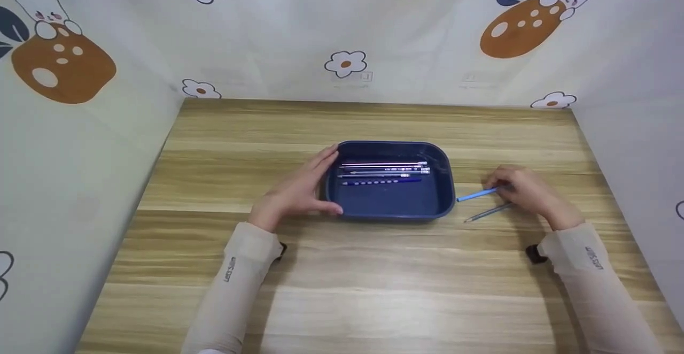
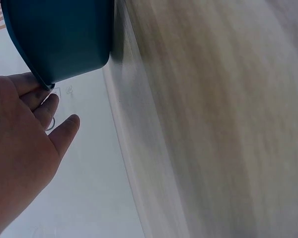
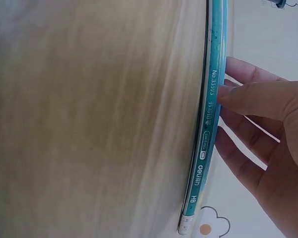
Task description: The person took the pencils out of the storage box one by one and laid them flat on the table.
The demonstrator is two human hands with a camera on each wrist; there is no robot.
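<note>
A dark blue rectangular tray [image 1: 395,201] stands on the table with several pencils [image 1: 385,171] lying side by side in its back half. The nearest of these is a dark blue pencil with pale spots [image 1: 382,182]. My left hand [image 1: 299,185] rests against the tray's left end, fingers stretched along the rim and thumb at the near left corner. To the right of the tray my right hand [image 1: 526,191] pinches a light blue pencil [image 1: 477,194]. Beside it lies a teal HB pencil [image 3: 201,153] with a white end, in front of the thumb in the right wrist view.
The wood-grain table [image 1: 395,279] has a patterned cloth wall [image 1: 417,38] along its back and similar walls at both sides. A dark strap piece [image 1: 535,254] shows under the right cuff.
</note>
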